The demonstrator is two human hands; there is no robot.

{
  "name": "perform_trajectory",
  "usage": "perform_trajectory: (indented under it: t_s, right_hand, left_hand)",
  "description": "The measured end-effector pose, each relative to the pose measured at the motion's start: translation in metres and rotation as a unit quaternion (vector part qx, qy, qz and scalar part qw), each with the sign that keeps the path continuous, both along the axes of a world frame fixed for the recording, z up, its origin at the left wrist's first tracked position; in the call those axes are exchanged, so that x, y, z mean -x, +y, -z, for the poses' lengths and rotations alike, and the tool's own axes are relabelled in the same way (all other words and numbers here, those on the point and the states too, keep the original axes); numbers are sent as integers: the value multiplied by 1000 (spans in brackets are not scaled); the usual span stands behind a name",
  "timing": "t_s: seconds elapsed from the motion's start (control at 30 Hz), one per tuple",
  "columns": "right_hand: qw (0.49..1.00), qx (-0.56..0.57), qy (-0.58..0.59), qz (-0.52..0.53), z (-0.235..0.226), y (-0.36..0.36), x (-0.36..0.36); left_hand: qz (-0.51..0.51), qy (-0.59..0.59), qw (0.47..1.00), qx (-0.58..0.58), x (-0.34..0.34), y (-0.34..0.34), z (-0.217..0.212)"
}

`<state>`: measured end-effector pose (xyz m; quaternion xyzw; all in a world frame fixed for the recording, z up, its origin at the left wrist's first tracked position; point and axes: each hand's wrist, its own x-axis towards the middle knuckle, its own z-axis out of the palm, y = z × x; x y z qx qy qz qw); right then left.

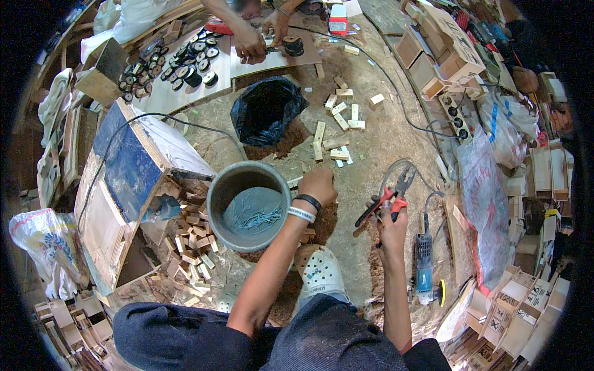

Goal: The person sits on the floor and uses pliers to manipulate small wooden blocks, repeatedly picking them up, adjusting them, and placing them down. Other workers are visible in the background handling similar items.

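Observation:
My right hand (393, 229) is closed around the handles of red-and-black pliers (403, 180), whose metal jaws point away from me. To its left, my left hand (318, 187) has its fingers curled inward, with a black band and a white band at the wrist. Whatever those fingers hold is hidden under the hand. A short pale wood strip (295, 182) shows beside that hand; I cannot tell if they touch. Just left of it stands a grey bucket (216, 216) with thin, pale, nail-like metal pieces (260, 217) at the bottom.
Another person's hands (250, 44) work at a board (272, 62) beyond a black bag (263, 111). Small wood blocks (339, 109) lie scattered on the floor, with more (198, 241) by the bucket. A corded blue power tool (424, 266) lies at right. Round discs (192, 59) cover the far-left boards.

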<state>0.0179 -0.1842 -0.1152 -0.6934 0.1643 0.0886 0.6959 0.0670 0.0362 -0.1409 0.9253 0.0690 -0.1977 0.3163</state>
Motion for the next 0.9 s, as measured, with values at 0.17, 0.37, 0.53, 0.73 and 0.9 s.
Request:
perform_trajectory:
  t_s: [0.17,0.37,0.53,0.73,0.9]
  right_hand:
    - [1000,-2,17,-9,-11,1,8]
    - [1000,-12,19,-14,-10,3,5]
    - [999,-13,30,-38,-5,10,6]
    - [993,38,58,-95,1,10,7]
    - [985,55,43,-156,7,6,6]
  left_hand:
    - [-232,-390,881,133,-74,7,-1]
    - [-31,-208,976,-55,-76,28,22]
    - [0,-283,956,-73,-34,22,59]
    - [-104,-314,943,22,-26,34,49]
    - [-212,-253,925,189,-16,38,23]
